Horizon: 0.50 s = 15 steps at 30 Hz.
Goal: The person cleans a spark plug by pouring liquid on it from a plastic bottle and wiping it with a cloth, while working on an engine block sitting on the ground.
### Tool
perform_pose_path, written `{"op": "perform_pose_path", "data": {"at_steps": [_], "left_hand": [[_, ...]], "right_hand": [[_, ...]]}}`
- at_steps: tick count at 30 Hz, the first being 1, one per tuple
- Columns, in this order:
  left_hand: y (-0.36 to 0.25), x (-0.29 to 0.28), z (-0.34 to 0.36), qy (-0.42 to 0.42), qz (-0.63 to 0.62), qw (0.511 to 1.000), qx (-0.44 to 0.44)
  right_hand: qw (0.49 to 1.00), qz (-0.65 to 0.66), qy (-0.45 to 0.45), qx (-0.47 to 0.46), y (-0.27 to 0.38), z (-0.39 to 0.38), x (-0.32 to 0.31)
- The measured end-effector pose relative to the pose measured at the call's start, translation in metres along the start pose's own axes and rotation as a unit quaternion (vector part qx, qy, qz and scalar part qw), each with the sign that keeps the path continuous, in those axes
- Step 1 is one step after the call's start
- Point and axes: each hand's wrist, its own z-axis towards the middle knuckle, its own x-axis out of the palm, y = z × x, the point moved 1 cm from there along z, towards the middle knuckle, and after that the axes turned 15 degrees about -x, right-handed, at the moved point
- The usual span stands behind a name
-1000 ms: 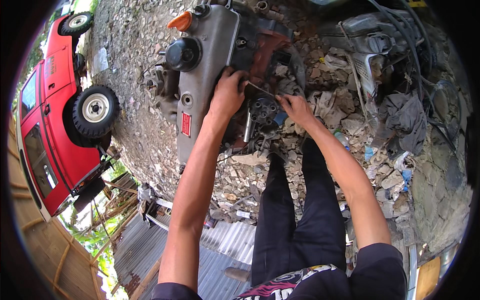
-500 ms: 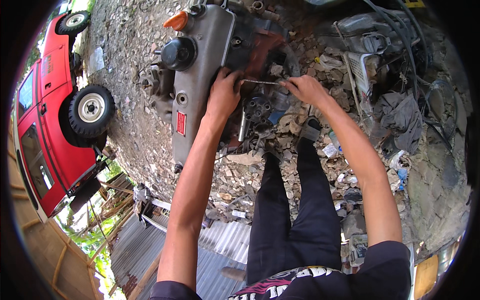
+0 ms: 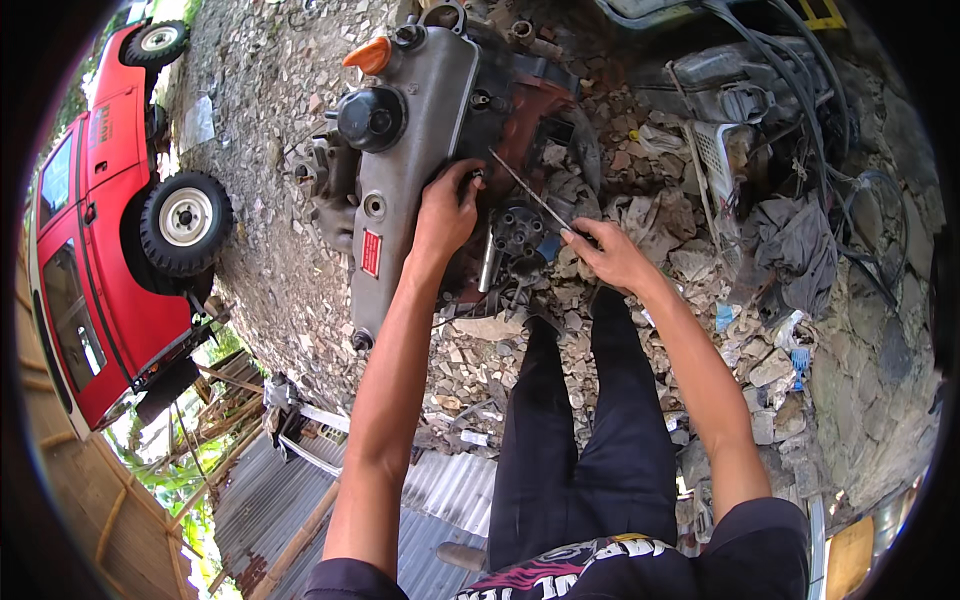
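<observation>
stony ground carries the engine at far centre, a red car left, a grey cloth right.

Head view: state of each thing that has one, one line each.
Left hand: half-curled, grip unclear
Right hand: closed on thin rod
Thin rod: slanted, far end over engine, contact unclear
Engine: on rubble, black cap in place
Grey cloth: crumpled
Red car: on its wheels
</observation>
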Motion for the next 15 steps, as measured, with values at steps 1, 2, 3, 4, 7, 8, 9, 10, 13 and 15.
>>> {"op": "perform_pose_path", "data": {"at_steps": [1,2,3,4,7,8,9,10,13,15], "left_hand": [[0.001,0.000,-0.002,-0.005,-0.010,1.000,-0.004],[0.003,0.000,-0.003,-0.009,-0.020,1.000,-0.008],[0.005,0.000,-0.004,-0.014,-0.030,0.999,-0.012],[0.006,0.001,-0.003,-0.014,-0.033,0.999,-0.011],[0.007,0.003,-0.002,-0.014,-0.042,0.999,-0.012],[0.004,0.004,-0.001,-0.012,-0.044,0.999,-0.014],[0.001,0.004,-0.001,-0.010,-0.045,0.999,-0.016],[0.004,0.004,-0.001,-0.011,-0.062,0.998,-0.019],[0.014,0.004,0.003,-0.010,-0.093,0.995,-0.031],[0.013,0.004,0.006,-0.003,-0.086,0.996,-0.038]], "right_hand": [[0.997,0.047,0.009,0.062,0.012,0.000,-0.002],[0.988,0.094,0.018,0.125,0.031,0.001,-0.005],[0.972,0.139,0.027,0.186,0.045,0.000,-0.005],[0.972,0.145,0.030,0.184,0.052,-0.004,-0.002],[0.973,0.147,0.047,0.174,0.076,-0.017,0.009],[0.977,0.135,0.033,0.160,0.081,-0.023,0.019],[0.971,0.149,0.031,0.186,0.087,-0.028,0.027],[0.963,0.165,0.033,0.210,0.096,-0.031,0.037],[0.954,0.199,0.013,0.222,0.111,-0.035,0.067],[0.975,0.140,-0.043,0.169,0.098,-0.037,0.089]]}}
